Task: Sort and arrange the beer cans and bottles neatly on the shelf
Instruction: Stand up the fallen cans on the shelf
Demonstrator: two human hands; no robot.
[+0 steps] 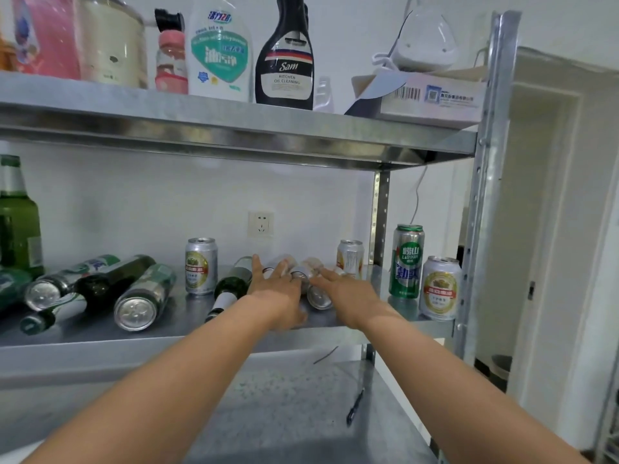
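On the middle shelf (83,339), at the frame's left edge, a green bottle (16,226) stands upright. Beside it a dark bottle (110,279) and a tipped can (140,301) lie on their sides. Near centre lies another bottle (231,286). Just right of it, the left hand (276,291) and right hand (350,294) reach over the lying cans (318,296), fingers nearly straight, clasping nothing; contact is blurred. Further right stand a tall green can (406,261) and a short can (439,288). Lying cans roll, so a careless nudge could send one off the front edge or into that bottle.
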